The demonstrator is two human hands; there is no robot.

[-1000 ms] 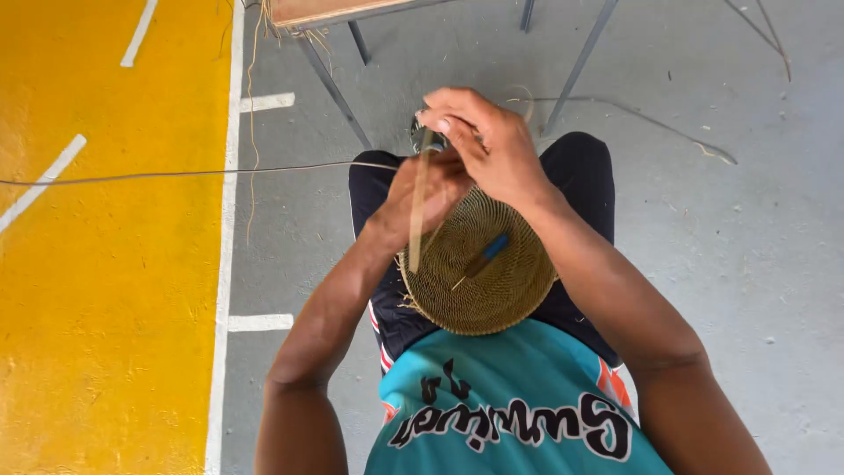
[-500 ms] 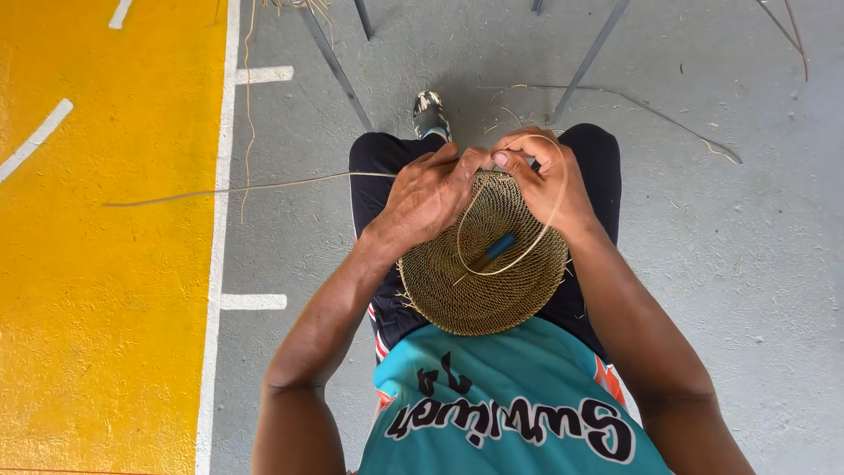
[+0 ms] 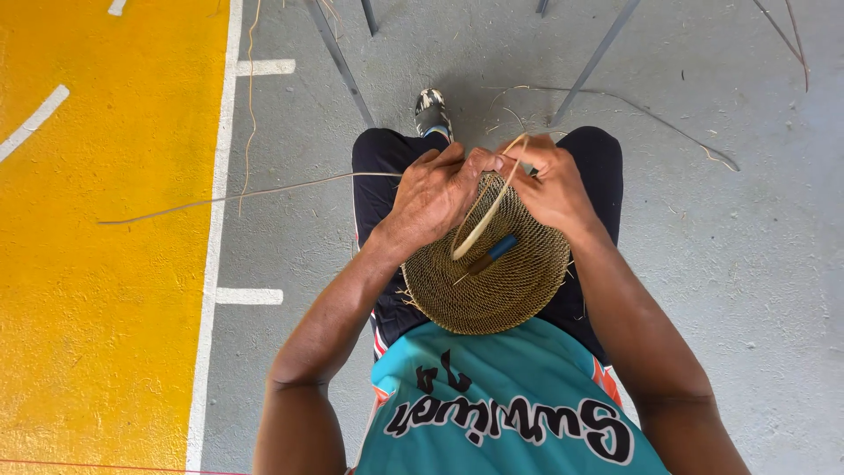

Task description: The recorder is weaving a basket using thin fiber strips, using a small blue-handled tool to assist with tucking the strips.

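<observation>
Woven disc [image 3: 488,277] rests on lap, far rim pinched by left hand [image 3: 435,193] and right hand [image 3: 549,185]; right also grips the pale strand [image 3: 479,230]. Looks light, stiff-ish, springy; hold at rim.

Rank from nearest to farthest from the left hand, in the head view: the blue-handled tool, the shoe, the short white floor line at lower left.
From the left hand:
1. Blue-handled tool, lying on the woven disc just right of it.
2. Shoe, above, past the knee.
3. Short white floor line, far left.
</observation>
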